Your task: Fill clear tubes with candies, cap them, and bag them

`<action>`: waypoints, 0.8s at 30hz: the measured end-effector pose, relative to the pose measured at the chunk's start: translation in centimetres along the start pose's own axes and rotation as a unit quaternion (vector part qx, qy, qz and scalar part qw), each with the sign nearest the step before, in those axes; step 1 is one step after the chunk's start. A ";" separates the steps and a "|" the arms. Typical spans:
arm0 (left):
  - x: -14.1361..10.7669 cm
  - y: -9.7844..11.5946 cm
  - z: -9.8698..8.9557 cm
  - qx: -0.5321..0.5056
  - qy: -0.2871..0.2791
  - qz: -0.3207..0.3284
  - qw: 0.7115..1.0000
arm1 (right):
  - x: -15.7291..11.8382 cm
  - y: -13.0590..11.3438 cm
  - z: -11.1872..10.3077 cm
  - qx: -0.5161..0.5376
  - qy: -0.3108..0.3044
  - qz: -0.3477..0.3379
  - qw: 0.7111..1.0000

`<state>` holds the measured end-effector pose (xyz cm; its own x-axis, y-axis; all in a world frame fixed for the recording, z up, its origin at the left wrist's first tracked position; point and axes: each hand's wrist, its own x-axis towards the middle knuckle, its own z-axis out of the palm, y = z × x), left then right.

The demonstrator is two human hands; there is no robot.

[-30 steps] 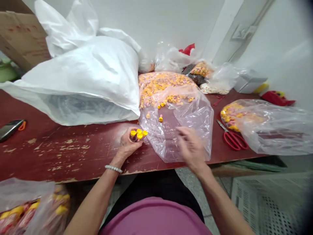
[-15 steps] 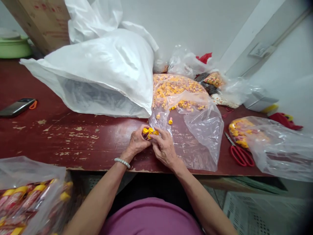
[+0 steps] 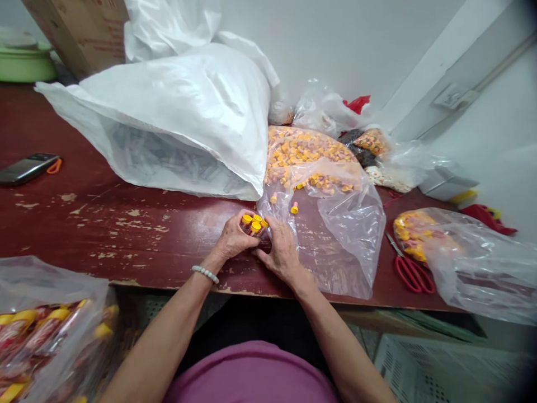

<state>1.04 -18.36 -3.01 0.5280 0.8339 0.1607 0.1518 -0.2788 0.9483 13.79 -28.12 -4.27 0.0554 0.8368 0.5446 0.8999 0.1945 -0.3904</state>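
Several small clear tubes with yellow caps (image 3: 255,226) stand bunched upright at the table's front part, dark red contents showing below the caps. My left hand (image 3: 235,238), with a beaded bracelet on its wrist, is wrapped round the bunch from the left. From the right, my right hand (image 3: 283,249) cups the same tubes, fingers against the rightmost one and thumb toward the near side. Just beyond, a loose yellow cap with a pink stem (image 3: 294,209) lies by the open clear bag of caps (image 3: 312,151). The lower ends of the tubes are hidden by my hands.
A large white sack (image 3: 180,106) of clear tubes opens toward me at left. Red-handled scissors (image 3: 413,273) and a smaller bag of caps (image 3: 415,232) lie at right. A phone (image 3: 29,169) rests far left. Below it, a bag holds filled tubes (image 3: 36,330).
My right fingers have moved off the tops of the caps to the bunch's right side, and the thumb has spread. The tubes now sit more evenly together. The view has shifted slightly.
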 end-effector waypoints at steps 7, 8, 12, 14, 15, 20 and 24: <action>0.3 0.6 -0.5 -0.062 -0.018 -0.024 0.998 | 1.3 -0.3 1.1 -0.036 0.057 -0.005 0.998; 0.3 0.6 -0.5 -0.075 -0.016 -0.028 0.997 | 1.5 -0.4 0.7 -0.040 0.046 -0.009 0.998; 0.1 0.6 -0.2 -0.156 -0.001 -0.054 0.986 | 2.4 0.5 -2.1 -0.051 -0.017 -0.019 0.998; 0.2 0.2 0.2 -0.162 0.005 -0.047 0.986 | 2.9 2.5 -3.2 -0.045 0.015 0.043 0.998; 0.2 -0.1 0.4 -0.149 0.009 -0.036 0.988 | 3.2 3.8 -3.4 -0.045 0.048 0.096 0.993; 0.2 -1.3 1.3 -0.018 0.033 0.022 0.999 | 4.7 10.2 -2.0 -0.108 0.072 0.243 0.961; 0.0 -1.2 1.3 0.021 0.033 0.047 0.998 | 5.0 11.2 -1.5 -0.091 0.061 0.256 0.960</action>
<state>1.93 -18.65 -4.49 0.4862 0.8322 0.2666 0.1409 -0.3757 0.9160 24.77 -22.53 -4.79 0.5516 0.7304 0.4028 0.8008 -0.3288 -0.5005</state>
